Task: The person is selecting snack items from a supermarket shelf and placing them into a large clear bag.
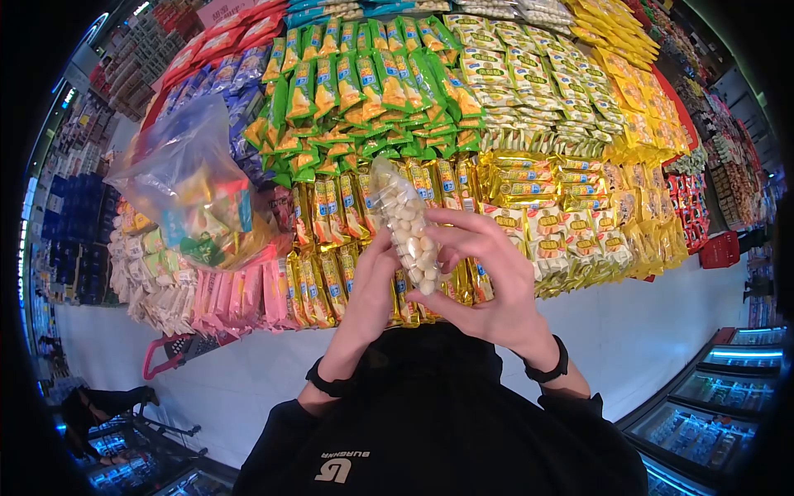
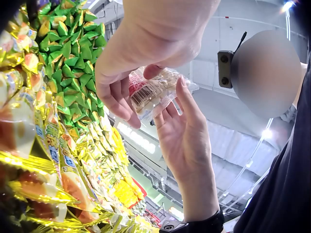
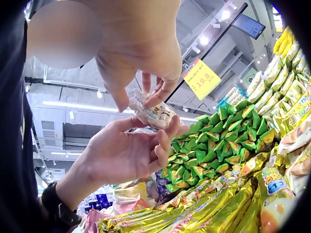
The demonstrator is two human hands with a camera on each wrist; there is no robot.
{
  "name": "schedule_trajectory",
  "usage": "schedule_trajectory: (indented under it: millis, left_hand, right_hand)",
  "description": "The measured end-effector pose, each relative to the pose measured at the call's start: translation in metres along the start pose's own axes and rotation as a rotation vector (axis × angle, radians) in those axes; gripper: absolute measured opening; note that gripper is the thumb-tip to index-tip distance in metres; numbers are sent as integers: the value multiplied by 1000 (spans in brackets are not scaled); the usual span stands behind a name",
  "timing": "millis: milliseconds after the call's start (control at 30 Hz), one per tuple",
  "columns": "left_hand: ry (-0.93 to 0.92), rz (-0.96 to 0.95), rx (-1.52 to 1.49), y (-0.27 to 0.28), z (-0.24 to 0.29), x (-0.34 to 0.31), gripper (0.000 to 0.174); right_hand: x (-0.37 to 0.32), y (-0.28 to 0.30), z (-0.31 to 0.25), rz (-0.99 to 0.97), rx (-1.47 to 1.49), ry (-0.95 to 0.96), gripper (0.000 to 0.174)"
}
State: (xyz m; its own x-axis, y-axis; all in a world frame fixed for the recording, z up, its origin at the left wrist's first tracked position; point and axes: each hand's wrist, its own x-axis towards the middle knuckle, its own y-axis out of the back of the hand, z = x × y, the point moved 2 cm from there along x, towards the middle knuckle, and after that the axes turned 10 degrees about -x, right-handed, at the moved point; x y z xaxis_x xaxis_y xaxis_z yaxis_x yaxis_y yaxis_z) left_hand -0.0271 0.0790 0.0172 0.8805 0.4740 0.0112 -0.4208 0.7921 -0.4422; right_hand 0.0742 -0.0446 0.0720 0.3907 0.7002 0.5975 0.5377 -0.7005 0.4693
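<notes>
A long clear bag of small round white pieces (image 1: pixel 407 217) is held up between both hands over the snack display. My left hand (image 1: pixel 370 285) grips its left side; in the right wrist view the fingers of that left hand (image 3: pixel 124 153) curl under the bag. On the other side, my right hand (image 1: pixel 495 277) pinches the lower half between thumb and fingers. A printed barcode label (image 2: pixel 145 93) on the bag faces the left wrist camera. From above, the right hand (image 3: pixel 146 58) reaches down to the bag in the right wrist view.
Gold-wrapped snack packs (image 1: pixel 318 289) lie directly beneath the hands, with green packs (image 1: pixel 364 87) behind. An open plastic bag holding several packets (image 1: pixel 207 219) sits at the left on the display. Pink packs (image 1: pixel 236 298) line the front left edge. A yellow price sign (image 3: pixel 201 79) hangs above.
</notes>
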Motion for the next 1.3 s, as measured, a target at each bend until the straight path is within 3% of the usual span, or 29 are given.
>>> schedule_trajectory:
  millis: [233,367,467,567,700,867,1100,1300]
  left_hand:
    - [-126,68,-82,-8,5,4,37]
    - [-224,147,102,0,1,6,46]
    - [-273,146,51,-5,7,6,54]
    - [-162,164,-110,-12,15,4,59]
    - [-206,116,-35,-11,16,4,60]
    - [-312,55,86,-8,13,4,60]
    - [-322,7,262,-3,11,1,49]
    - [-228,17,121,-6,12,1,53]
  right_hand:
    - [-12,-3,12,110,149,-144,66]
    - [-14,-1,19,121,314,-259,65]
    - [-18,-3,26,86,455,-363,62]
    - [-22,-5,27,62,584,-478,59]
    - [-23,-3,29,21,602,-589,55]
    - [-28,-7,39,49,499,-492,48]
    - [-39,-8,44,28,342,-416,43]
    - [-30,-5,36,7,570,-548,49]
